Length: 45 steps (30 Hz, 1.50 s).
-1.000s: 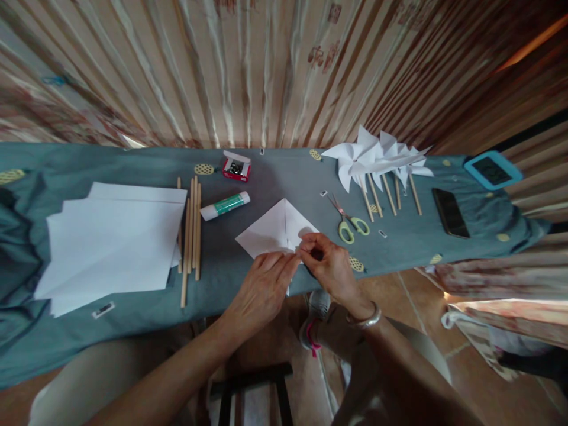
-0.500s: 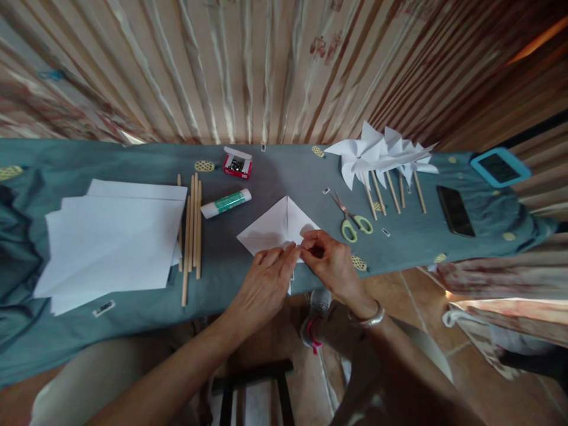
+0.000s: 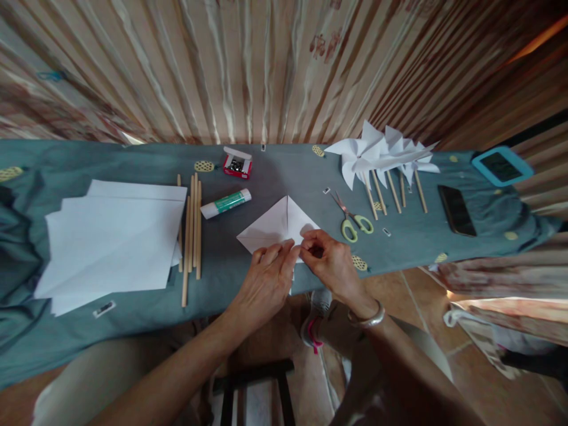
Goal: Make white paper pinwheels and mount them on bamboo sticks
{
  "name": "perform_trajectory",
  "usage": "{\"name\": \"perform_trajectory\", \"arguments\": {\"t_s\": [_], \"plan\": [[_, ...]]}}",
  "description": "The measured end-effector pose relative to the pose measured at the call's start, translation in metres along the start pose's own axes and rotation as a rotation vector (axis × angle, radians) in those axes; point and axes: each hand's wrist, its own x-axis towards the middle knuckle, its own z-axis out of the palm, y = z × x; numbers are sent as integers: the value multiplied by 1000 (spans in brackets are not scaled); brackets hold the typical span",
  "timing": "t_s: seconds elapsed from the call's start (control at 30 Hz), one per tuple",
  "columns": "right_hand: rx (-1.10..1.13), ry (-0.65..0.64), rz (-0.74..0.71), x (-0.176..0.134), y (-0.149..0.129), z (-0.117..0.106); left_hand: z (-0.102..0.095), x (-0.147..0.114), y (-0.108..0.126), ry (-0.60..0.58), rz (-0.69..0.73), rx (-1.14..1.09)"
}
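A square of white paper point(image 3: 270, 225) with crease lines and a slit running in from its far corner lies on the cloth, turned like a diamond. Over its near side, my left hand point(image 3: 266, 278) holds the paper down with bent fingers, its thumb side close to my right hand. My right hand point(image 3: 331, 260) is closed in a pinch on the paper near its middle. The near part of the square is hidden under both hands. Green-handled scissors point(image 3: 350, 220) lie just beyond my right hand, and a glue stick point(image 3: 226, 203) rests to the upper left.
Several wooden sticks point(image 3: 190, 231) lie beside a stack of white sheets point(image 3: 115, 236) at the left. A red box point(image 3: 238, 164) of small metal pieces stands at the back. Finished paper pinwheels point(image 3: 368, 154), a dark phone point(image 3: 456, 210) and a blue-framed device point(image 3: 501, 167) are at the right.
Both hands stay at the same spot on the paper, with barely any finger movement. The other things lie where they were; the view has shifted very slightly.
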Motion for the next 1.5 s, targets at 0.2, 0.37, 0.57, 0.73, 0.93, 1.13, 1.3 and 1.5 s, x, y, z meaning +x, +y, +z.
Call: {"name": "perform_trajectory", "arguments": {"t_s": [0.2, 0.37, 0.57, 0.73, 0.93, 1.13, 1.3, 1.5], "plan": [[2, -1, -13, 1, -1, -1, 2, -1, 1, -1, -7, 13], [-6, 10, -39, -1, -3, 1, 2, 0, 0, 10, -10, 9], [-54, 40, -82, 0, -3, -9, -3, 5, -1, -22, -20, 14], [-192, 221, -220, 20, 16, -25, -4, 8, -3, -12, -3, 32], [-209, 74, -294, 36, 22, -23, -9, 9, -5, -16, -3, -5], [17, -11, -172, 42, 25, -30, -9, 10, -19, -27, -96, -196], [301, -68, -109, 32, 33, -24, -4, 16, -27, 64, -98, -222], [434, -126, -20, 5, 39, -23, -11, 17, -29, 162, -71, -223]]}}
